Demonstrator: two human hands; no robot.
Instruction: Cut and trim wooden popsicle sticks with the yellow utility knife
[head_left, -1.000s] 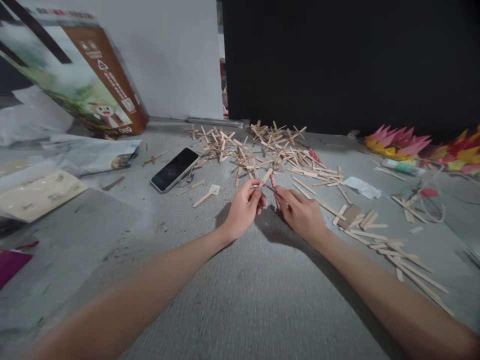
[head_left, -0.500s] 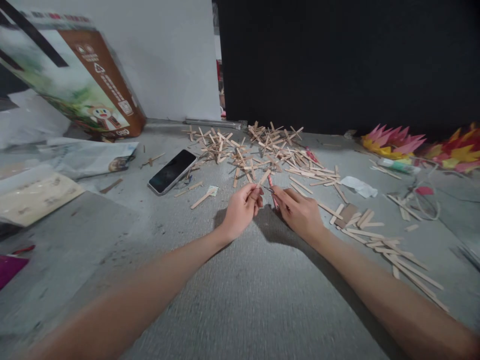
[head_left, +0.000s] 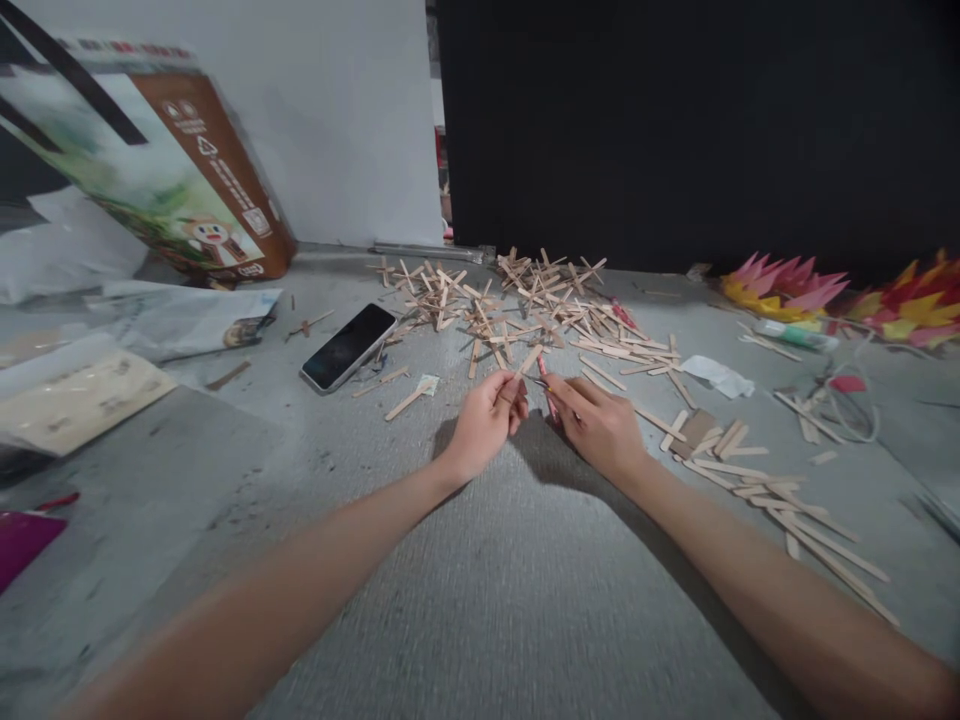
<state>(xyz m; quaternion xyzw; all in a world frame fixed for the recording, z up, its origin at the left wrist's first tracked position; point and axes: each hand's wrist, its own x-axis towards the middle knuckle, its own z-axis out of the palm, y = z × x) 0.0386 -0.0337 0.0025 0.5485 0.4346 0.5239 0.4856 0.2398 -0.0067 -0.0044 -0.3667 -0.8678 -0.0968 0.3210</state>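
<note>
"Where were your hands, then?"

"Both were to the right of the phone (head_left: 349, 347) and a little nearer to me, with a small gap between them. The thumb and fingers of my left hand (head_left: 484, 415) were pinched together on a wooden stick (head_left: 532, 359), its far end poking out past the fingertips, away from me."

"And the other?"

"My right hand (head_left: 596, 420), farther from the phone than the left, had its fingers closed on a slim dark tool (head_left: 537, 381) pointing at the stick. A red-and-white rod (head_left: 543, 366) ran by those fingers too (whether I gripped it or it simply lay there, I couldn't tell)."

"Was the tip on the wood?"

"Just beside it or touching; it was too small to say."

"So what made for good work there?"

"The left pinch, I'd say. It needed to sit close to the tip, firm enough that the stick couldn't roll, yet gentle enough not to bend it. The right called for a light grip, small finger movements rather than arm ones, and an angle that spared my left thumb."

"Much clutter about?"

"A heap of sticks (head_left: 541, 292), many crossed, lay right of the phone and mostly beyond it, so low knuckles risked nudging it. Loose sticks (head_left: 776, 502) were scattered well to the phone's right, nearer to me."
</note>
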